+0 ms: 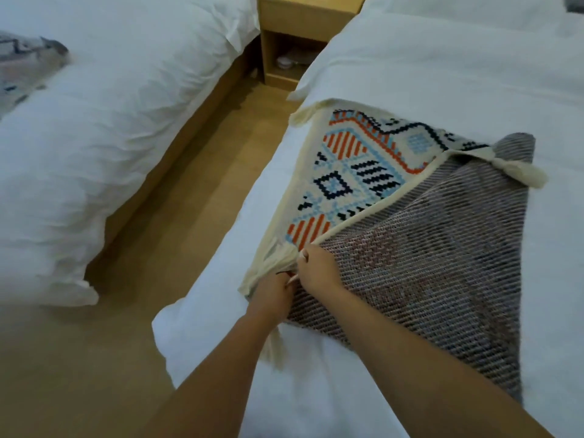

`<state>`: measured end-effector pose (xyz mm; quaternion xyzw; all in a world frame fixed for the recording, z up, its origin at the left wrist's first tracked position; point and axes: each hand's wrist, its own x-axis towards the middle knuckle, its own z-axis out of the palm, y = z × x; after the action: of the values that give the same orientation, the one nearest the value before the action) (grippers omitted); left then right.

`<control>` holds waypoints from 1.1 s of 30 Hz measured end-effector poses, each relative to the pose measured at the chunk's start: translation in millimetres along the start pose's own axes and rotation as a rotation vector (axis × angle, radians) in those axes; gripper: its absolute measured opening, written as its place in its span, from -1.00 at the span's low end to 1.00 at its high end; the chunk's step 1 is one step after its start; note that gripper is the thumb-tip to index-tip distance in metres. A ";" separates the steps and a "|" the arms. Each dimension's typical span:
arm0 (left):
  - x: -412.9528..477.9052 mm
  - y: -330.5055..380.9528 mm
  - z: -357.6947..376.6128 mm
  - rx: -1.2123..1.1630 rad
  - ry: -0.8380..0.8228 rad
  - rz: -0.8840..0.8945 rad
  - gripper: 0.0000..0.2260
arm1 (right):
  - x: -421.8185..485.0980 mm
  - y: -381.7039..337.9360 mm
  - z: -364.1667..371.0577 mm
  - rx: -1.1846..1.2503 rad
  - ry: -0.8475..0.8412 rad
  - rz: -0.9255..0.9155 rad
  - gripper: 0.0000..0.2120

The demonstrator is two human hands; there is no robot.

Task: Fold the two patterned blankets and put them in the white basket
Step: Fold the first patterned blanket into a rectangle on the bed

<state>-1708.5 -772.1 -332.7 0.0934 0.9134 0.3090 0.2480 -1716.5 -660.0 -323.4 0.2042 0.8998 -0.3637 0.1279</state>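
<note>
A patterned blanket lies on the right bed, cream with orange, light blue and dark blue shapes and cream tassels. Part of it is folded over, showing its grey striped underside. My left hand and my right hand meet at the blanket's near left corner, both pinching the cream edge by a tassel. A second patterned blanket lies on the left bed at the far left edge, blurred and partly cut off. The white basket is not in view.
Two beds with white bedding: the left bed and the right bed. A strip of tan floor runs between them. A wooden nightstand with an open shelf stands at the far end of the gap.
</note>
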 end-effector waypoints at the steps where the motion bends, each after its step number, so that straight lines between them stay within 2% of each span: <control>1: 3.9 -7.8 -1.7 0.007 -0.018 0.028 -0.73 | 2.8 -4.1 7.5 -0.019 0.008 0.013 -0.64; 4: 14.1 -31.9 -6.1 0.167 -0.156 0.145 -0.71 | 12.6 -15.7 25.9 -0.024 0.037 0.074 -0.63; 8: 26.4 -65.8 -21.7 0.719 -0.337 0.295 -0.53 | 19.4 -33.9 48.6 -0.016 0.090 0.139 -0.63; 12: 26.8 -88.1 -41.2 0.917 -0.307 0.292 -0.47 | 20.9 -56.2 68.3 0.022 0.108 0.173 -0.73; 16: 22.4 -103.8 -48.4 0.933 -0.240 0.268 -0.46 | 23.4 -66.9 87.9 -0.001 0.116 0.183 -0.83; 19: 19.0 -117.9 -48.3 0.834 -0.237 0.206 -0.46 | 27.6 -66.6 100.4 -0.019 0.106 0.236 -0.84; 22: 15.9 -127.0 -48.5 0.718 -0.206 0.216 -0.53 | 24.4 -65.2 113.4 -0.029 0.075 0.267 -0.85; 25: 14.0 -130.6 -48.9 0.618 -0.262 0.167 -0.61 | 13.7 -64.9 125.0 0.003 0.089 0.295 -0.90; 27: 13.6 -130.5 -47.3 0.514 -0.320 0.077 -0.63 | 3.7 -64.7 129.7 0.080 0.093 0.292 -0.78; 28: 13.0 -130.2 -47.4 0.484 -0.322 0.060 -0.63 | -2.3 -64.9 130.2 0.132 0.095 0.285 -0.81; 30: 8.9 -129.2 -48.7 0.513 -0.273 0.104 -0.59 | -14.9 -61.2 129.7 0.193 0.106 0.285 -0.91; 33: 3.3 -125.5 -43.1 0.590 -0.187 0.217 -0.61 | -30.6 -42.3 123.5 0.111 0.129 0.297 -0.72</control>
<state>-1735.4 -892.7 -381.1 0.2861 0.9214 0.0458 0.2588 -1698.8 -783.3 -373.2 0.3645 0.8447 -0.3760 0.1107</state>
